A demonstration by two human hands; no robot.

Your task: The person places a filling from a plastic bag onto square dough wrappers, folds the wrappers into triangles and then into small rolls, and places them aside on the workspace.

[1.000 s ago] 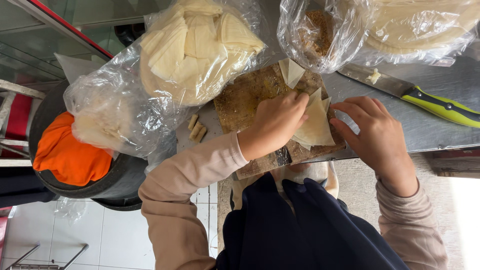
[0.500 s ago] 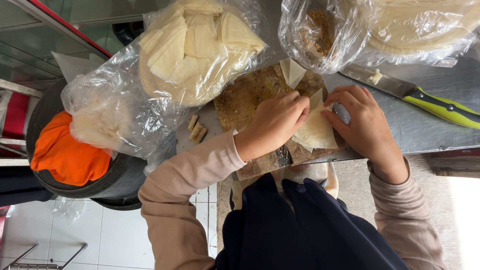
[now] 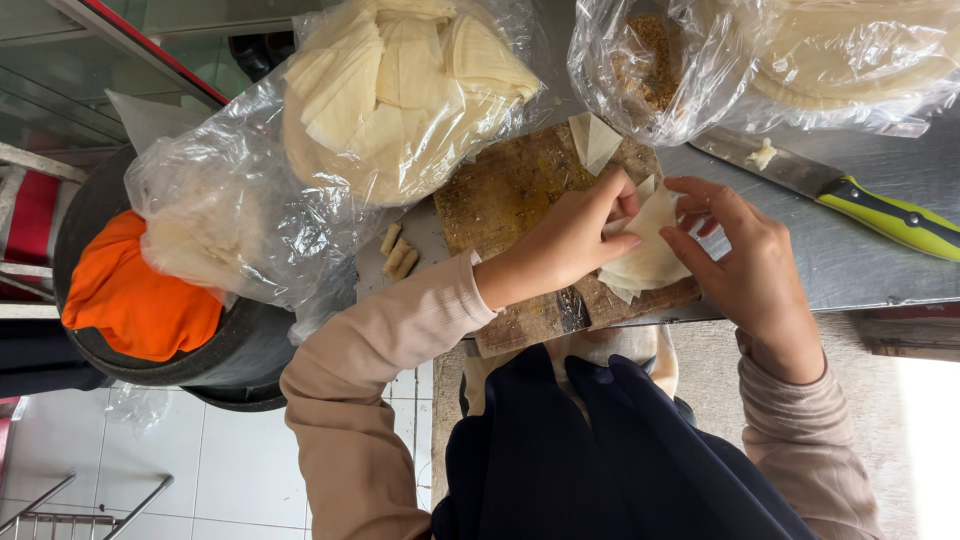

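While pinching thin pale dough sheet (image 3: 648, 250) | left hand (image 3: 570, 245); right hand (image 3: 745, 265) | worn wooden board (image 3: 505, 195)

Grey metal surface (image 3: 860, 270), scuffed. Lying directly on it: a worn wooden cutting board (image 3: 520, 200) at the near edge; a knife with a green and black handle (image 3: 840, 190) to the right of the board; three small rolled pastries (image 3: 397, 252) just left of the board; clear plastic bags of pale dough sheets (image 3: 400, 90) along the back.

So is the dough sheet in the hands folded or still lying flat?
Partly folded. The dough sheet is lifted off the wooden board, its edges bent upward between the left hand and right hand.
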